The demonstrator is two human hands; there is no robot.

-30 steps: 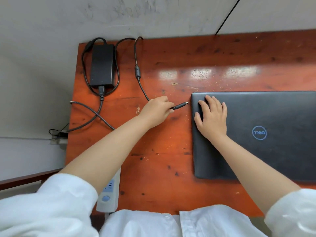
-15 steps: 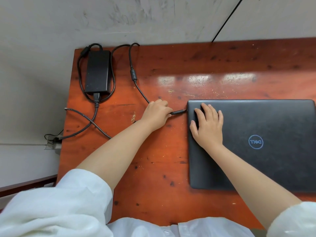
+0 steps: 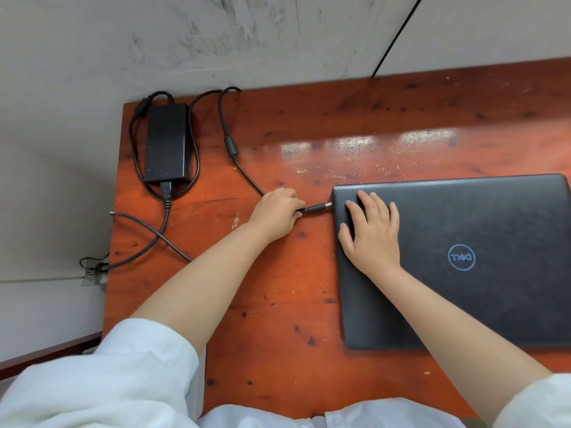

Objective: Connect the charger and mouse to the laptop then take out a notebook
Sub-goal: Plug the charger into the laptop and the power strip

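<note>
A closed black laptop (image 3: 482,242) with a round logo lies on the right of the red-brown wooden desk (image 3: 278,319). My right hand (image 3: 372,231) rests flat on the lid near its far left corner. My left hand (image 3: 276,213) pinches the charger plug (image 3: 318,207), whose metal tip sits at the laptop's left edge. The charger brick (image 3: 167,142) lies at the desk's far left corner, its cable (image 3: 230,143) looping to my left hand. No mouse or notebook is in view.
A grey wall runs behind the desk and a thin black line (image 3: 395,38) crosses it. The mains cable (image 3: 145,242) trails off the desk's left edge to a plug (image 3: 95,268) below. My white sleeves fill the bottom.
My left hand has carried the plug to the right until its tip reaches the laptop's left edge. My right hand stays on the lid. The view has shifted, so the desk appears lower.
</note>
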